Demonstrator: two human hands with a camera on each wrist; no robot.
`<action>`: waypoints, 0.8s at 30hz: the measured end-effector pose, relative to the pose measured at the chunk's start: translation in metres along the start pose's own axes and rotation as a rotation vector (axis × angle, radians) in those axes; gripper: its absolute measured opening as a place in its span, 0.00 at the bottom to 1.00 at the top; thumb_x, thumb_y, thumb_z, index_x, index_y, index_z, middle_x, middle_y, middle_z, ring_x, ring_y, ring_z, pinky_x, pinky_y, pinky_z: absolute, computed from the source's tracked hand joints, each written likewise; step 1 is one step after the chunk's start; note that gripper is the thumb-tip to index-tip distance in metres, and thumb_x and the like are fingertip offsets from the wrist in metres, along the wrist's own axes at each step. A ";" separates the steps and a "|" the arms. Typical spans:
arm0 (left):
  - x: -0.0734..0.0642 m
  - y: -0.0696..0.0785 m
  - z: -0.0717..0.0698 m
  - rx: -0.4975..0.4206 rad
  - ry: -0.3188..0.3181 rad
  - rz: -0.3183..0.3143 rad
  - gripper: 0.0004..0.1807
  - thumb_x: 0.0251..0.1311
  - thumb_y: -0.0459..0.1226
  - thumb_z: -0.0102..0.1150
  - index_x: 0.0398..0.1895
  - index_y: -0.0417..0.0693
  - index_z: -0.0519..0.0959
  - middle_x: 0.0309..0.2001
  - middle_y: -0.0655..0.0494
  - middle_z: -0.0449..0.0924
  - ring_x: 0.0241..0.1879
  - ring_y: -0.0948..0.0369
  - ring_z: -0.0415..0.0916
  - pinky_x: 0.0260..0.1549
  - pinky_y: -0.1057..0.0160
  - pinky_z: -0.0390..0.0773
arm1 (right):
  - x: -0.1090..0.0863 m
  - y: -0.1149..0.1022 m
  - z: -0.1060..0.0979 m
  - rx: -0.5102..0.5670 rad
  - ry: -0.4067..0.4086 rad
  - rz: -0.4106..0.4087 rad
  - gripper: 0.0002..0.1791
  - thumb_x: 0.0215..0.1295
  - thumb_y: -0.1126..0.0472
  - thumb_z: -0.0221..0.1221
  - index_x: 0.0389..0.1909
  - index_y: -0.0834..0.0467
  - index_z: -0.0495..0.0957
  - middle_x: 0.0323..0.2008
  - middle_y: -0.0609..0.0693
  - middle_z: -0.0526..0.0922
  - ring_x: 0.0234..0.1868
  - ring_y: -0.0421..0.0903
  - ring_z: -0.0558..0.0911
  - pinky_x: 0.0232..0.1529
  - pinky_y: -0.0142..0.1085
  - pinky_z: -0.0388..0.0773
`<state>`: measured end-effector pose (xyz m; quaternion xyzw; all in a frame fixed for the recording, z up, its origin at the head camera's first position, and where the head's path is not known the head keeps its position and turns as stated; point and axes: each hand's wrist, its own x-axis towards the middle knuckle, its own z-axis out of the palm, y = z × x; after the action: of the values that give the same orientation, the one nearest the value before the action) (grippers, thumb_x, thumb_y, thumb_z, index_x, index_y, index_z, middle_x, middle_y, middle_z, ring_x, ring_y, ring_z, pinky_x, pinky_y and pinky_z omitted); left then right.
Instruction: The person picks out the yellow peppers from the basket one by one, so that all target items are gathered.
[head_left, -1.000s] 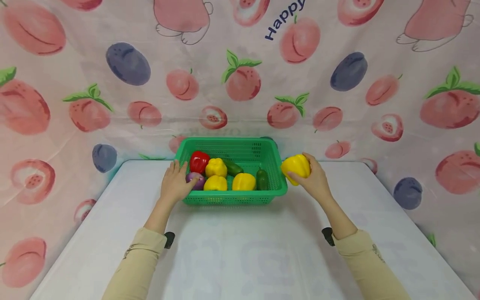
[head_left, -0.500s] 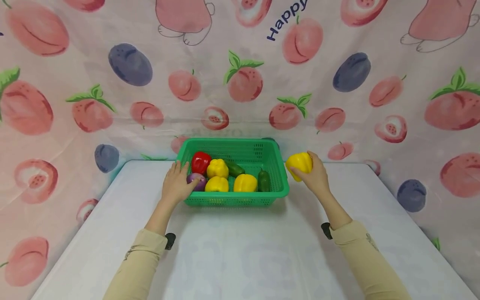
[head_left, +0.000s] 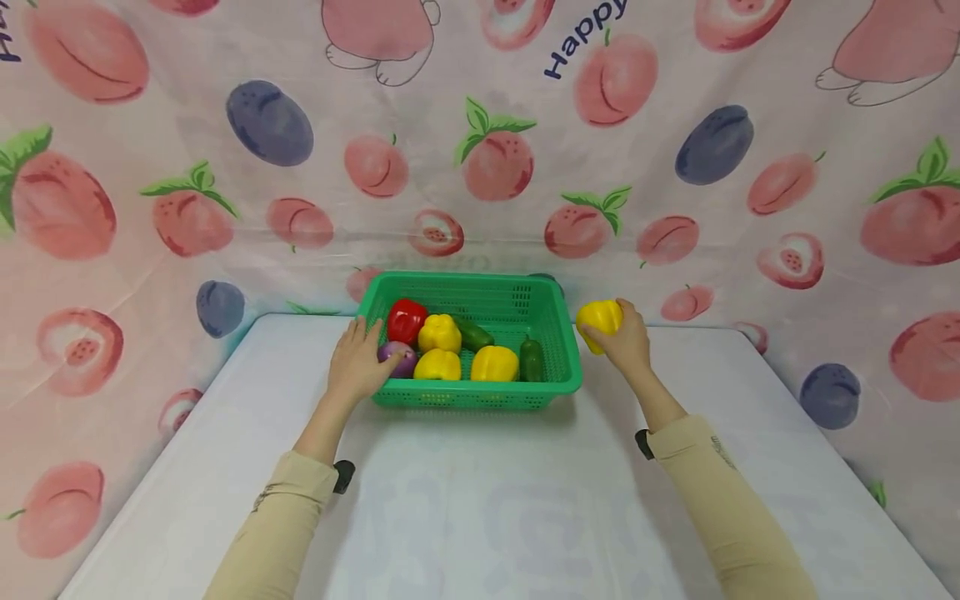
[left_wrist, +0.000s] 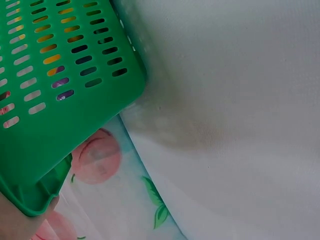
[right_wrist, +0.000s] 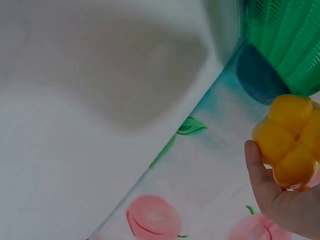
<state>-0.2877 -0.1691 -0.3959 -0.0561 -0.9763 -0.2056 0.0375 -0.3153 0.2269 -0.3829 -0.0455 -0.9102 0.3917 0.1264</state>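
Observation:
In the head view my right hand (head_left: 627, 337) grips a yellow bell pepper (head_left: 599, 323) just beyond the basket's right side. The right wrist view shows the lobed underside of the same bell pepper (right_wrist: 290, 137), thumb and fingers about it. My left hand (head_left: 355, 358) rests on the left rim of the green plastic basket (head_left: 480, 396), its fingers stretched out and the thumb over a round purple vegetable (head_left: 399, 358). Inside the basket lie a red bell pepper (head_left: 407, 322), several yellow bell peppers (head_left: 495, 364) and two dark green cucumber-like vegetables (head_left: 531, 360).
The basket stands near the back edge of a white-covered table (head_left: 480, 500). Right behind it hangs a pink fruit-print cloth (head_left: 435, 183). A shadow falls on the tabletop in the right wrist view.
My right hand has carried the yellow bell pepper from over the basket's right rim outward and a little farther back. The left hand stays at the left rim. The whole view shifts slightly.

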 end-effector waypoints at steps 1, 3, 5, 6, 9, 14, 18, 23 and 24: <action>0.000 0.000 0.001 0.001 0.001 0.001 0.41 0.64 0.53 0.47 0.71 0.34 0.52 0.72 0.29 0.41 0.72 0.37 0.38 0.71 0.42 0.42 | 0.002 0.001 0.001 -0.004 -0.002 0.003 0.45 0.59 0.50 0.61 0.69 0.67 0.51 0.62 0.70 0.64 0.55 0.63 0.70 0.57 0.56 0.71; 0.000 0.000 0.002 0.001 0.004 0.002 0.42 0.64 0.53 0.48 0.71 0.34 0.52 0.72 0.29 0.42 0.72 0.37 0.38 0.71 0.42 0.42 | 0.005 0.002 0.003 -0.008 -0.007 0.009 0.45 0.59 0.51 0.61 0.69 0.68 0.51 0.62 0.71 0.64 0.55 0.64 0.70 0.57 0.56 0.71; 0.000 0.000 0.003 -0.002 0.006 0.001 0.42 0.64 0.53 0.48 0.71 0.34 0.52 0.72 0.29 0.42 0.72 0.37 0.38 0.71 0.42 0.43 | 0.008 0.004 0.005 -0.017 -0.012 0.013 0.45 0.59 0.51 0.61 0.69 0.68 0.51 0.61 0.71 0.65 0.55 0.64 0.71 0.56 0.56 0.71; 0.000 0.000 0.003 -0.001 0.007 0.000 0.42 0.64 0.53 0.47 0.71 0.34 0.52 0.72 0.29 0.42 0.72 0.37 0.38 0.71 0.42 0.43 | 0.010 0.006 0.007 -0.024 -0.015 0.017 0.45 0.59 0.51 0.61 0.69 0.68 0.51 0.61 0.71 0.65 0.55 0.64 0.71 0.56 0.56 0.72; 0.000 0.000 0.004 0.000 0.007 -0.004 0.41 0.64 0.53 0.47 0.71 0.35 0.52 0.72 0.30 0.42 0.72 0.37 0.38 0.71 0.42 0.43 | 0.014 0.010 0.010 -0.038 -0.026 0.031 0.45 0.60 0.50 0.60 0.69 0.69 0.50 0.60 0.72 0.65 0.55 0.64 0.71 0.56 0.56 0.71; 0.000 0.000 0.001 -0.002 0.008 -0.007 0.42 0.64 0.53 0.48 0.71 0.34 0.52 0.72 0.29 0.42 0.72 0.37 0.38 0.71 0.42 0.43 | 0.020 0.016 0.016 -0.044 -0.035 0.061 0.45 0.60 0.50 0.59 0.69 0.70 0.49 0.60 0.73 0.65 0.55 0.64 0.70 0.57 0.56 0.71; 0.000 0.000 -0.001 0.002 0.011 -0.009 0.42 0.64 0.52 0.48 0.71 0.34 0.52 0.72 0.29 0.42 0.72 0.37 0.38 0.71 0.43 0.42 | 0.024 0.018 0.020 -0.064 -0.039 0.079 0.45 0.60 0.49 0.59 0.69 0.70 0.50 0.59 0.73 0.66 0.55 0.65 0.71 0.57 0.56 0.71; 0.001 0.000 0.000 -0.006 0.010 -0.006 0.42 0.64 0.53 0.48 0.71 0.34 0.51 0.72 0.30 0.43 0.72 0.37 0.38 0.71 0.43 0.42 | 0.026 0.024 0.025 -0.088 -0.058 0.108 0.45 0.60 0.49 0.58 0.69 0.70 0.49 0.58 0.73 0.67 0.55 0.64 0.71 0.57 0.56 0.71; 0.001 0.000 0.000 -0.003 0.011 -0.007 0.42 0.64 0.53 0.48 0.71 0.34 0.51 0.72 0.30 0.42 0.72 0.37 0.38 0.71 0.43 0.42 | 0.026 0.026 0.025 -0.085 -0.066 0.116 0.45 0.60 0.49 0.58 0.69 0.71 0.49 0.58 0.72 0.67 0.55 0.64 0.71 0.57 0.55 0.71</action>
<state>-0.2887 -0.1691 -0.3963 -0.0518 -0.9759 -0.2076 0.0420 -0.3471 0.2313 -0.4133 -0.0906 -0.9255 0.3607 0.0716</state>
